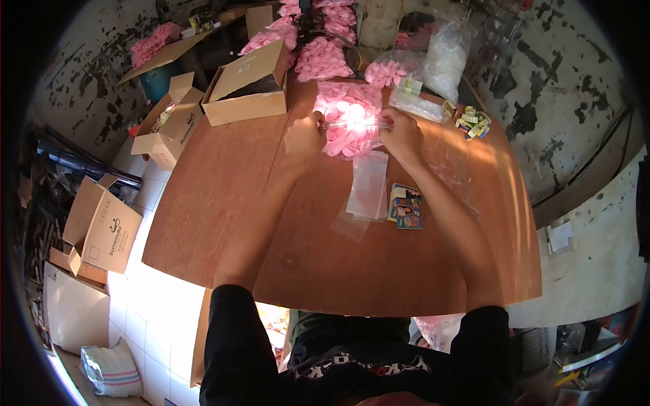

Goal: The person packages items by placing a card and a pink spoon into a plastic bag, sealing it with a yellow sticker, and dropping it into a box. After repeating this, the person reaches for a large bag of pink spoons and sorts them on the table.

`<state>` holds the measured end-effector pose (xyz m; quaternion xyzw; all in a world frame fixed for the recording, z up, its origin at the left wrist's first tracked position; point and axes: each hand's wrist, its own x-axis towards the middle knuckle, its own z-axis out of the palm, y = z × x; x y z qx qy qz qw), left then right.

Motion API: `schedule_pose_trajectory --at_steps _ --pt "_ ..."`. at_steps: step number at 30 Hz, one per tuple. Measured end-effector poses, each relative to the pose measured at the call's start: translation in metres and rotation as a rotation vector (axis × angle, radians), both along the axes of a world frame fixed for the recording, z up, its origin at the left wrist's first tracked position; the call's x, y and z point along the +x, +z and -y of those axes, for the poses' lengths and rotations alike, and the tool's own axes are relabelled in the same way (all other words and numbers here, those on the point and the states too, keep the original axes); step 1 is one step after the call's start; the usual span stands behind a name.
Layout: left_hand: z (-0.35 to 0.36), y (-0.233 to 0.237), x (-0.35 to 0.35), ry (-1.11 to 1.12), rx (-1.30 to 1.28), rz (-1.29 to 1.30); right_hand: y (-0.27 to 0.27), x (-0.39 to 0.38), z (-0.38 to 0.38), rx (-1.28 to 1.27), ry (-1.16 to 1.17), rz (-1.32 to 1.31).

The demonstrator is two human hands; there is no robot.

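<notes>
Both arms reach forward over the brown table [210,196]. My left hand [305,139] is closed on the left edge of a clear plastic bag [371,123], and my right hand [402,135] pinches its right edge. Pink pieces [344,143] lie in a heap beneath and behind the bag; bright glare hides part of it. Nearer to me lies a stack of clear plastic sleeves [369,186]. To its right sits a small pile of printed cards [406,206].
An open cardboard box [247,91] stands at the table's back left. More pink heaps [323,57] line the back edge. At the back right are a bag of clear plastic [447,61], a clear packet [418,106] and several small yellow-green boxes [472,123].
</notes>
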<state>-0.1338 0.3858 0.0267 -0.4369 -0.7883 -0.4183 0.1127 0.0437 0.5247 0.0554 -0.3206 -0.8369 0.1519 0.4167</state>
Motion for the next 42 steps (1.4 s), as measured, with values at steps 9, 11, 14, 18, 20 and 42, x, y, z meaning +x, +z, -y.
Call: schedule_pose_trajectory --at_steps 9,11,14,18,20,42 --pt "0.035 0.011 -0.005 -0.114 -0.039 -0.215 -0.015 -0.015 0.076 0.148 0.770 0.120" --pt "0.036 0.011 0.004 -0.093 -0.087 -0.231 -0.043 -0.040 0.060 0.223 0.561 0.124" --pt "0.058 0.028 0.025 -0.136 -0.259 -0.222 -0.048 -0.068 0.030 0.377 0.219 0.002" --pt "0.129 0.070 0.080 -0.385 -0.450 -0.418 -0.048 -0.077 0.007 0.371 -0.034 0.159" --pt "0.180 0.099 0.111 -0.841 -0.387 -0.358 -0.083 -0.103 -0.037 0.441 -0.113 0.251" --pt "0.268 0.153 0.157 -2.223 -0.175 -0.104 -0.058 -0.088 0.010 0.102 -0.139 -0.310"
